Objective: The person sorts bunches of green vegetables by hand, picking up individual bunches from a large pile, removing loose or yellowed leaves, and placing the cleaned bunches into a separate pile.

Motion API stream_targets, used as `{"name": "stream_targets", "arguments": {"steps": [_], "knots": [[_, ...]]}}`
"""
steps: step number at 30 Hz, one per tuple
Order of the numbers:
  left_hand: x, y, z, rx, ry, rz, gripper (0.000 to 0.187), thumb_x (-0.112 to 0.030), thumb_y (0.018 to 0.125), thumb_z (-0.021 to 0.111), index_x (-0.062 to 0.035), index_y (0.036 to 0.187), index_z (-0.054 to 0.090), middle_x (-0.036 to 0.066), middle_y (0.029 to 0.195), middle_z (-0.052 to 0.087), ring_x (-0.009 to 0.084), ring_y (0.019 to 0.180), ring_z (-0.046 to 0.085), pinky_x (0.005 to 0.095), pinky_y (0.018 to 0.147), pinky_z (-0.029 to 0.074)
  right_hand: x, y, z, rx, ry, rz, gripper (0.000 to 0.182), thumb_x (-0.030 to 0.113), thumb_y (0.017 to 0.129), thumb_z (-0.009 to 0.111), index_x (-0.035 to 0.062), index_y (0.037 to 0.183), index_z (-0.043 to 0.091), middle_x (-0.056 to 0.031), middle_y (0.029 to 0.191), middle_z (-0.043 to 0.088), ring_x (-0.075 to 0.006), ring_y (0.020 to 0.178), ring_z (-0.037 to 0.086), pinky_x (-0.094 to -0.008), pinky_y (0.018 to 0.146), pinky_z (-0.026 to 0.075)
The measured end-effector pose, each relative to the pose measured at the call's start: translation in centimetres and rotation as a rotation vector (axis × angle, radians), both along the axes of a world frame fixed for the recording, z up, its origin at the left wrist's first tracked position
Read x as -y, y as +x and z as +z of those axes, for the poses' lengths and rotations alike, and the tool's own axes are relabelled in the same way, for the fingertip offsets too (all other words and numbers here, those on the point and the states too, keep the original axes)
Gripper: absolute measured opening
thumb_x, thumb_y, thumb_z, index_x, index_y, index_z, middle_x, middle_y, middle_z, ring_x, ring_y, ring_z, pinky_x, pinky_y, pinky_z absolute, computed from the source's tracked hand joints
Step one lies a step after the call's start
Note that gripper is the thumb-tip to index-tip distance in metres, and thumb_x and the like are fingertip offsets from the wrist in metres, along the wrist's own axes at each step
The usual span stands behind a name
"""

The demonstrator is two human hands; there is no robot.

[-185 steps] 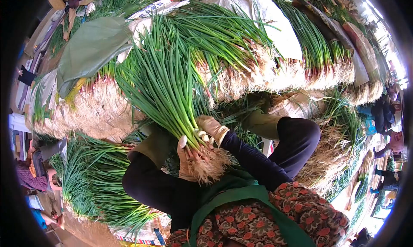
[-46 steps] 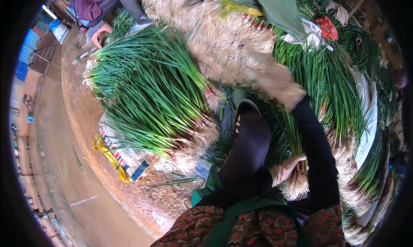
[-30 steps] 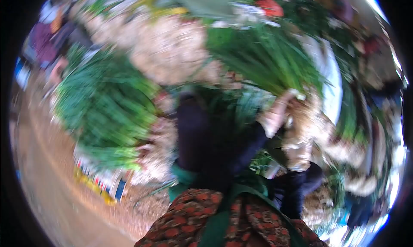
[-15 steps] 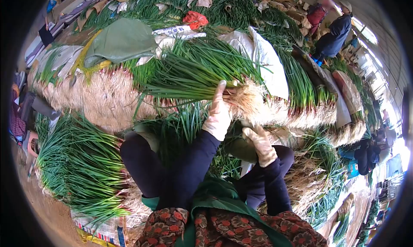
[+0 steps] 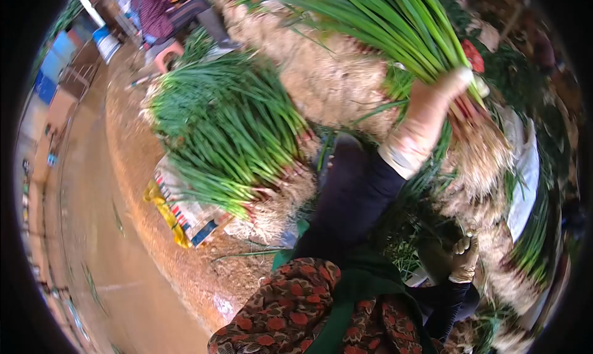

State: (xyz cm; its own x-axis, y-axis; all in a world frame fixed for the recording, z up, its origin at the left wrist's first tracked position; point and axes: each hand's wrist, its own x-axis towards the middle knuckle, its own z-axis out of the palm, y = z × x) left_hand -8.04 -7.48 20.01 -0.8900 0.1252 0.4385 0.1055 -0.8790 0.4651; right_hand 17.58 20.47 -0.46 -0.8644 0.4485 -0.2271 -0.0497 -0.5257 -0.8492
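Observation:
My left hand (image 5: 429, 110), in a pale glove, is closed around a bunch of spring onions (image 5: 395, 30). The green leaves fan to the upper left, and the reddish stems end in a thick tuft of pale roots (image 5: 479, 147) hanging below the hand. My right hand (image 5: 464, 256), also gloved, is low on the right by my knee with its fingers curled in. Whatever it may hold is hidden. To the left of my left forearm lies a large heap of spring onions (image 5: 228, 125), roots pointing right.
A striped sack (image 5: 191, 203) with yellow cloth lies under the heap. Further rows of rooted onions (image 5: 327, 76) stretch behind. A person (image 5: 154, 11) sits at the upper left near a pink stool (image 5: 168, 54). Wet brown floor (image 5: 117, 274) runs along the left.
My view has swung left and down toward the heap and floor. My left hand still grips the bunch, now held nearer the camera with the roots hanging lower. The right hand stays curled.

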Motion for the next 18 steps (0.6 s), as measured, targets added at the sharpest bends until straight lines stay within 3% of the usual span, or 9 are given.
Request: {"name": "stream_targets", "arguments": {"steps": [3, 5, 7, 9, 13, 15, 16, 18], "knots": [[10.8, -3.3, -0.9, -0.015, -0.249, 0.069, 0.025, -0.023, 0.080, 0.067, -0.0063, 0.098, 0.062, 0.007, 0.085, 0.066, 0.0140, 0.064, 0.061, 0.0263, 0.058, 0.051, 2.4, -3.6, -1.2, 0.199, -0.021, -0.005, 0.020, 0.028, 0.095, 0.048, 0.0106, 0.089, 0.055, 0.0033, 0.056, 0.040, -0.0089, 0.044, 0.036, -0.0228, 0.042, 0.032], [16.8, -6.2, -3.9, 0.118, -0.330, 0.179, 0.027, -0.025, 0.081, 0.066, -0.0046, 0.099, 0.062, 0.009, 0.082, 0.067, 0.0142, 0.065, 0.062, 0.0290, 0.057, 0.052, 4.4, -6.0, -1.5, 0.214, 0.101, 0.081, 0.020, 0.028, 0.093, 0.051, 0.0104, 0.089, 0.057, 0.0035, 0.058, 0.041, -0.0075, 0.045, 0.037, -0.0216, 0.043, 0.032], [22.8, -8.6, -9.8, 0.216, -0.384, 0.202, 0.026, -0.024, 0.083, 0.064, -0.0031, 0.099, 0.062, 0.010, 0.083, 0.067, 0.0139, 0.066, 0.063, 0.0309, 0.057, 0.054, 6.5, -8.2, -1.8, 0.227, 0.225, 0.163, 0.019, 0.028, 0.092, 0.054, 0.0102, 0.088, 0.060, 0.0038, 0.060, 0.042, -0.0061, 0.047, 0.037, -0.0205, 0.044, 0.032], [27.4, -9.2, -17.9, 0.364, -0.383, 0.237, 0.028, -0.021, 0.084, 0.063, -0.0009, 0.103, 0.060, 0.014, 0.088, 0.067, 0.0182, 0.076, 0.065, 0.0337, 0.065, 0.056, 8.7, -9.3, -1.3, 0.340, 0.346, 0.245, 0.019, 0.028, 0.089, 0.057, 0.0100, 0.086, 0.062, 0.0049, 0.059, 0.043, -0.0058, 0.047, 0.039, -0.0205, 0.044, 0.032], [29.1, -3.4, -30.0, 0.741, -0.144, 0.217, 0.037, -0.017, 0.082, 0.066, -0.0009, 0.112, 0.053, 0.016, 0.091, 0.066, 0.0274, 0.097, 0.062, 0.0362, 0.081, 0.054, 9.8, -9.5, -2.9, 0.455, 0.438, 0.391, 0.023, 0.030, 0.090, 0.056, 0.0083, 0.091, 0.063, 0.0054, 0.060, 0.048, -0.0057, 0.048, 0.043, -0.0194, 0.045, 0.035], [29.9, -0.7, -37.8, 1.016, 0.112, 0.174, 0.025, -0.018, 0.082, 0.066, -0.0033, 0.101, 0.059, 0.011, 0.075, 0.065, 0.0229, 0.077, 0.065, 0.0337, 0.071, 0.055, 8.7, -8.9, -4.8, 0.523, 0.420, 0.432, 0.023, 0.030, 0.090, 0.056, 0.0081, 0.092, 0.063, 0.0049, 0.060, 0.049, -0.0058, 0.047, 0.043, -0.0200, 0.044, 0.035], [31.0, -0.2, -44.1, 1.050, 0.055, 0.260, 0.020, -0.020, 0.082, 0.065, -0.0044, 0.093, 0.060, 0.008, 0.065, 0.061, 0.0210, 0.065, 0.061, 0.0333, 0.064, 0.053, 7.0, -8.5, -6.2, 0.587, 0.460, 0.480, 0.024, 0.031, 0.091, 0.054, 0.0090, 0.091, 0.062, 0.0018, 0.061, 0.051, -0.0090, 0.046, 0.048, -0.0218, 0.042, 0.038], [31.2, 0.9, -43.7, 1.147, -0.115, 0.443, 0.016, -0.023, 0.082, 0.064, -0.0075, 0.077, 0.061, 0.002, 0.044, 0.046, 0.0171, 0.039, 0.044, 0.0290, 0.048, 0.044, 5.9, -8.5, -6.4, 0.692, 0.547, 0.498, 0.023, 0.030, 0.090, 0.055, 0.0083, 0.092, 0.062, 0.0016, 0.063, 0.052, -0.0091, 0.048, 0.050, -0.0212, 0.043, 0.039]]}}
